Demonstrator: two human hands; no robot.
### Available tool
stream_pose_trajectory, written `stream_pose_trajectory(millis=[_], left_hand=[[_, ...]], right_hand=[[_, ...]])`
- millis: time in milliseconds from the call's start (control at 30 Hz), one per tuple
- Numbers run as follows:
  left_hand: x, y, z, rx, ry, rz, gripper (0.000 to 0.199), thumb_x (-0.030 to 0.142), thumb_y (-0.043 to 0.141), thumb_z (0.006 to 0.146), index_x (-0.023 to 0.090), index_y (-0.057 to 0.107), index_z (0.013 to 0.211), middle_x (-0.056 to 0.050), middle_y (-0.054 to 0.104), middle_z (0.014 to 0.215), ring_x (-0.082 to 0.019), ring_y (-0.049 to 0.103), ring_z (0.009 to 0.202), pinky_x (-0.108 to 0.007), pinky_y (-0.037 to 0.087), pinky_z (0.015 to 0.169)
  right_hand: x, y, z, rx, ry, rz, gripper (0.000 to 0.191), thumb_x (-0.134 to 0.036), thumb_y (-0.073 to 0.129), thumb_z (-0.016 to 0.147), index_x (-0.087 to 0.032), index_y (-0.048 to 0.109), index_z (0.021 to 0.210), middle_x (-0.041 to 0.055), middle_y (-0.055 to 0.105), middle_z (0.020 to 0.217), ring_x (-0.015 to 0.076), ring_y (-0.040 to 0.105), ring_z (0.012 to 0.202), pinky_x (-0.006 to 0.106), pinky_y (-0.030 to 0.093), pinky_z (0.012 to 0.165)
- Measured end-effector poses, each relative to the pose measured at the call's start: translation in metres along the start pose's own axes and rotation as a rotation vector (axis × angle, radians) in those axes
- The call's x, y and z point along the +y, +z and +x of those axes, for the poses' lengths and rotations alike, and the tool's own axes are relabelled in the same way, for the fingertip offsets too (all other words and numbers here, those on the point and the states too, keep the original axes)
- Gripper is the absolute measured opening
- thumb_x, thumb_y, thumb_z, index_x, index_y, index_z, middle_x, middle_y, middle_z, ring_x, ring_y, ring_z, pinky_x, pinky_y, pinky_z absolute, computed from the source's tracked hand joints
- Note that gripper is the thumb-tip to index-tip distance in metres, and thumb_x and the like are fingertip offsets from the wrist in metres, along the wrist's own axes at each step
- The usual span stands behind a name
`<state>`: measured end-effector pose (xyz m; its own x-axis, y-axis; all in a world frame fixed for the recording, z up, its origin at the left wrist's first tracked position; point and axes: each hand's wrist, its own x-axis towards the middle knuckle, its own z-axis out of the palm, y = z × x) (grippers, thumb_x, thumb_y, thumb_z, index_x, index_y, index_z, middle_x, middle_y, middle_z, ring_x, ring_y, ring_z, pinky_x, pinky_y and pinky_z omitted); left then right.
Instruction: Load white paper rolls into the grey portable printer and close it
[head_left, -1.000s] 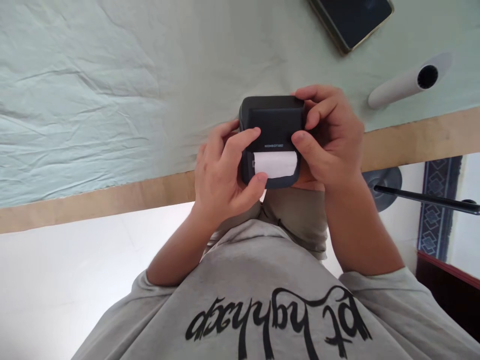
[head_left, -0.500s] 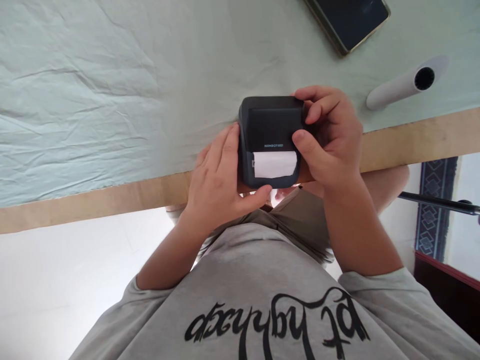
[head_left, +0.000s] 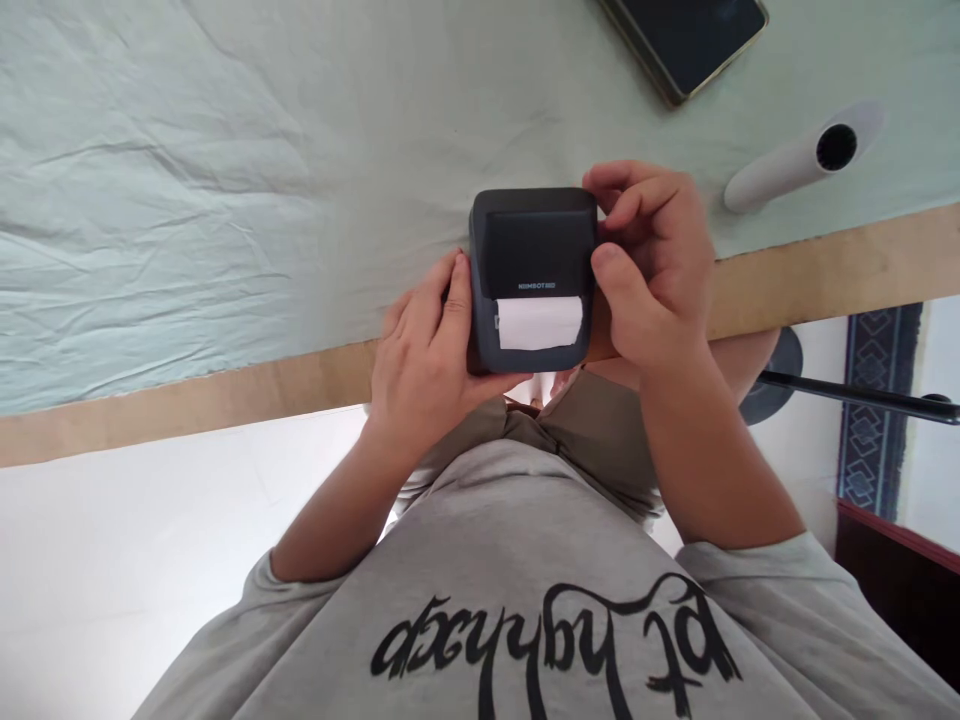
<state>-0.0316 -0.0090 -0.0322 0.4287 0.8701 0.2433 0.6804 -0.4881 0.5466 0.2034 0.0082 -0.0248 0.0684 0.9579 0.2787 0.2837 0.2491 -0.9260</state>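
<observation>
A small black label printer (head_left: 537,252) with NIIMBOT lettering is at the near edge of the table. White label paper (head_left: 540,323) shows across its lower front. My left hand (head_left: 427,350) grips the printer's left side, its fingers laid along the wall and the thumb beneath the lower edge. On the opposite side, my right hand (head_left: 656,265) is closed at the printer's right wall, with curled fingers at the upper right corner and the thumb by the side edge. The right fingertips are partly hidden.
A dark smartphone (head_left: 694,40) lies at the far right on the wrinkled pale green cloth (head_left: 187,200). Nearer stands a white cylinder (head_left: 787,170) with a dark round end. The table's wooden edge (head_left: 285,382) runs in front of my body, and a black bar (head_left: 855,393) is at lower right.
My right thumb has slid off the printer's top face to its right edge. The printer, phone and cylinder appear slightly further left in view.
</observation>
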Motion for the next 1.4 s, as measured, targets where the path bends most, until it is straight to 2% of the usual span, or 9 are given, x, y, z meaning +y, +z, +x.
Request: stream_pose_trajectory(millis=[133, 300, 433, 600, 733, 1000, 1167, 1300, 1400], left_hand=[[0.002, -0.003, 0.002, -0.005, -0.008, -0.034, 0.105, 0.083, 0.071, 0.081, 0.025, 0.039, 0.162, -0.02, 0.055, 0.158, -0.04, 0.057, 0.144, -0.053, 0.049, 0.119], [0.004, -0.004, 0.003, 0.084, -0.023, -0.019, 0.099, 0.084, 0.072, 0.079, 0.029, 0.048, 0.157, -0.017, 0.059, 0.154, -0.039, 0.059, 0.142, -0.053, 0.051, 0.118], [0.006, -0.007, 0.006, 0.072, -0.037, -0.021, 0.094, 0.082, 0.074, 0.079, 0.03, 0.051, 0.154, -0.016, 0.061, 0.152, -0.036, 0.061, 0.141, -0.052, 0.055, 0.115], [0.005, -0.01, 0.009, 0.071, 0.009, -0.038, 0.092, 0.076, 0.079, 0.079, 0.024, 0.055, 0.151, -0.02, 0.061, 0.149, -0.039, 0.062, 0.138, -0.053, 0.057, 0.112], [0.005, -0.012, 0.01, 0.06, -0.002, -0.023, 0.091, 0.077, 0.079, 0.078, 0.024, 0.057, 0.148, -0.017, 0.061, 0.149, -0.037, 0.062, 0.139, -0.05, 0.057, 0.113], [0.013, -0.014, 0.007, -0.028, -0.048, 0.029, 0.094, 0.073, 0.077, 0.083, 0.024, 0.047, 0.157, -0.018, 0.058, 0.153, -0.038, 0.061, 0.14, -0.052, 0.052, 0.117], [0.016, -0.015, 0.006, -0.102, -0.085, 0.057, 0.101, 0.075, 0.075, 0.083, 0.021, 0.039, 0.161, -0.021, 0.053, 0.158, -0.042, 0.055, 0.146, -0.054, 0.047, 0.119], [0.016, -0.013, 0.006, -0.115, -0.065, 0.078, 0.103, 0.078, 0.07, 0.085, 0.015, 0.039, 0.16, -0.024, 0.052, 0.159, -0.042, 0.054, 0.147, -0.052, 0.046, 0.12], [0.016, -0.013, 0.006, -0.118, -0.051, 0.09, 0.104, 0.08, 0.065, 0.087, 0.011, 0.039, 0.159, -0.026, 0.052, 0.159, -0.042, 0.054, 0.146, -0.052, 0.046, 0.119]], right_hand=[[-0.002, 0.004, -0.003, 0.053, 0.014, -0.013, 0.028, -0.056, 0.057, 0.1, -0.033, 0.06, 0.115, -0.0002, 0.067, 0.133, 0.0212, 0.065, 0.128, 0.048, 0.053, 0.116], [-0.008, 0.005, -0.006, 0.021, 0.066, -0.06, 0.037, -0.061, 0.056, 0.1, -0.034, 0.056, 0.126, -0.0005, 0.071, 0.128, 0.0216, 0.07, 0.119, 0.047, 0.055, 0.113], [-0.008, 0.005, -0.006, -0.017, 0.036, -0.044, 0.038, -0.06, 0.054, 0.1, -0.034, 0.053, 0.128, -0.001, 0.072, 0.122, 0.0209, 0.072, 0.114, 0.046, 0.057, 0.108], [-0.007, 0.004, -0.005, -0.038, 0.022, -0.033, 0.046, -0.068, 0.054, 0.097, -0.035, 0.052, 0.13, 0.0001, 0.071, 0.124, 0.0235, 0.071, 0.118, 0.048, 0.058, 0.108], [-0.018, 0.003, -0.004, -0.081, 0.087, -0.176, 0.053, -0.072, 0.049, 0.096, -0.031, 0.049, 0.13, 0.0045, 0.069, 0.13, 0.0252, 0.07, 0.12, 0.05, 0.058, 0.107], [-0.019, 0.002, -0.004, -0.121, 0.042, -0.215, 0.048, -0.051, 0.058, 0.092, -0.029, 0.041, 0.131, 0.0084, 0.063, 0.138, 0.025, 0.067, 0.124, 0.049, 0.058, 0.107], [-0.016, -0.002, -0.012, -0.094, 0.05, -0.209, 0.046, -0.046, 0.062, 0.091, -0.029, 0.045, 0.13, 0.0072, 0.061, 0.144, 0.0238, 0.065, 0.128, 0.048, 0.058, 0.109], [-0.02, -0.007, -0.016, -0.085, 0.072, -0.266, 0.048, -0.044, 0.068, 0.088, -0.028, 0.049, 0.129, 0.0071, 0.062, 0.134, 0.0237, 0.066, 0.123, 0.046, 0.06, 0.104], [-0.03, -0.01, -0.013, -0.051, 0.091, -0.329, 0.047, -0.044, 0.073, 0.086, -0.029, 0.052, 0.125, 0.0036, 0.065, 0.115, 0.0201, 0.069, 0.104, 0.041, 0.062, 0.09]])
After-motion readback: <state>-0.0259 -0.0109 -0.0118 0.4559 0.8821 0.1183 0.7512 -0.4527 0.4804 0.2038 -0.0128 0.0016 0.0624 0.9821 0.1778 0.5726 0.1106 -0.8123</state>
